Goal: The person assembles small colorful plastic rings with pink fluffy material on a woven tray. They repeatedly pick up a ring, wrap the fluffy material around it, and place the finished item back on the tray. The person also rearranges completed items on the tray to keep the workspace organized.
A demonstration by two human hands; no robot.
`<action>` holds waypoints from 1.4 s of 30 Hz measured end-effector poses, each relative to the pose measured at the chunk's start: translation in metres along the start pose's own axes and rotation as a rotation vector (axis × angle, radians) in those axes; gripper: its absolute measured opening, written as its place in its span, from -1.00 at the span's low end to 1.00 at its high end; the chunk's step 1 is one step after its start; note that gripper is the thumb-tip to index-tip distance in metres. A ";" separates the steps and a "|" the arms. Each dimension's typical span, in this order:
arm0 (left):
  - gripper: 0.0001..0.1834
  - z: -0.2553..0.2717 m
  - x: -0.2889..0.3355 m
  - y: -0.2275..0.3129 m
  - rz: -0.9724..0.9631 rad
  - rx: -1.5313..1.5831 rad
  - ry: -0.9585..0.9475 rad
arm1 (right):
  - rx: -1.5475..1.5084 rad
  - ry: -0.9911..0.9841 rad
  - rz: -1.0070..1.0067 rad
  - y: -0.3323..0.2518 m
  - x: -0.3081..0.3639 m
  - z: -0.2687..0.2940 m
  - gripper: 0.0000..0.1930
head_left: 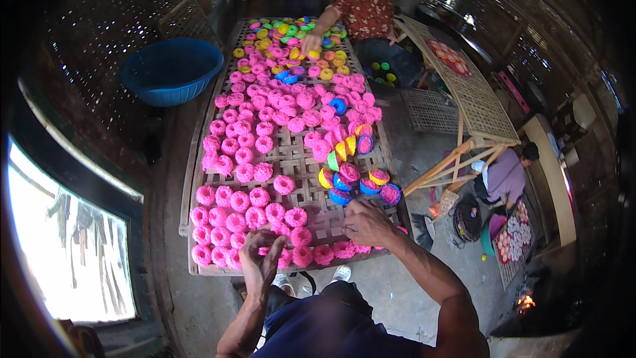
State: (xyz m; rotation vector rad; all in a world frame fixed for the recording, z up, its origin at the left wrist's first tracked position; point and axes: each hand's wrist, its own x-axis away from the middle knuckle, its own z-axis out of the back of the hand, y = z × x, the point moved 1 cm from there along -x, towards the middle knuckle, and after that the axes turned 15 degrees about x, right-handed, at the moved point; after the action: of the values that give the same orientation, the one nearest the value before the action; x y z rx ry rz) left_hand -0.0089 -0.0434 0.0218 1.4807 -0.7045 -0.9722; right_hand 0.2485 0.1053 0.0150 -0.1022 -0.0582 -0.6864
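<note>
So from the head view, the person's left hand [260, 262] is down at the near edge of a long woven rack [321, 224], fingers half curled with the thumb set apart, right up against the pink ring-shaped pieces [258, 197]. Can't tell if it's actually got hold of one, since the fingers cover the spot. The right hand [368, 225] is over the near right part of the rack, fingers bent and pointing inward, just below a bunch of colored cups [340, 197] with pink stuff in them; its fingertips are too hidden to say whether anything's pinched there. The pink pieces sit in rough rows near left and get pretty jumbled in the middle, with yellow and green ones mixed in at the far end. Up there a co-worker in a red patterned shirt [366, 12] has one arm stretched over the rack, beside a dark pan [391, 53]. A big blue basin [171, 74] is off left, and a small fire [526, 302] burns lower right.
</note>
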 end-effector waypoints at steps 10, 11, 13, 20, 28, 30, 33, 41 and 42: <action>-0.41 -0.152 -0.056 -0.062 -0.070 -0.461 -0.234 | -0.208 0.531 0.079 0.040 -0.028 -0.017 -0.59; -0.40 -0.153 -0.059 -0.066 -0.010 -0.420 -0.224 | -0.178 0.482 0.088 0.039 -0.033 -0.020 -0.60; -0.38 -0.148 -0.058 -0.068 0.117 -0.265 -0.174 | -0.444 0.444 0.036 0.042 -0.035 -0.022 -0.63; -0.33 -0.156 -0.010 -0.042 0.423 0.413 -0.087 | -1.234 0.219 0.027 0.031 -0.001 -0.024 -0.66; -0.42 -0.159 -0.004 -0.015 0.387 0.268 -0.249 | -1.207 0.246 0.010 0.032 0.000 -0.034 -0.81; -0.42 -0.147 -0.012 -0.008 0.350 0.307 -0.213 | -1.470 0.111 -0.139 0.029 -0.008 -0.035 -0.83; -0.45 -0.125 -0.023 0.001 0.366 0.323 -0.156 | -1.752 0.005 -0.219 0.019 -0.018 -0.036 -0.82; -0.38 -0.100 -0.009 -0.007 0.171 -0.115 -0.229 | -1.813 -0.148 -0.265 -0.005 -0.029 -0.045 -0.75; -0.39 -0.098 -0.008 -0.008 0.111 -0.123 -0.237 | -1.734 -0.136 -0.249 -0.008 -0.030 -0.046 -0.74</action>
State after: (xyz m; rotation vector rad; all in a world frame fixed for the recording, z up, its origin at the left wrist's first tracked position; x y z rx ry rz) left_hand 0.0722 0.0116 0.0136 1.2179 -0.8722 -1.0961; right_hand 0.2210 0.1127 -0.0325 -1.8267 0.4207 -0.8044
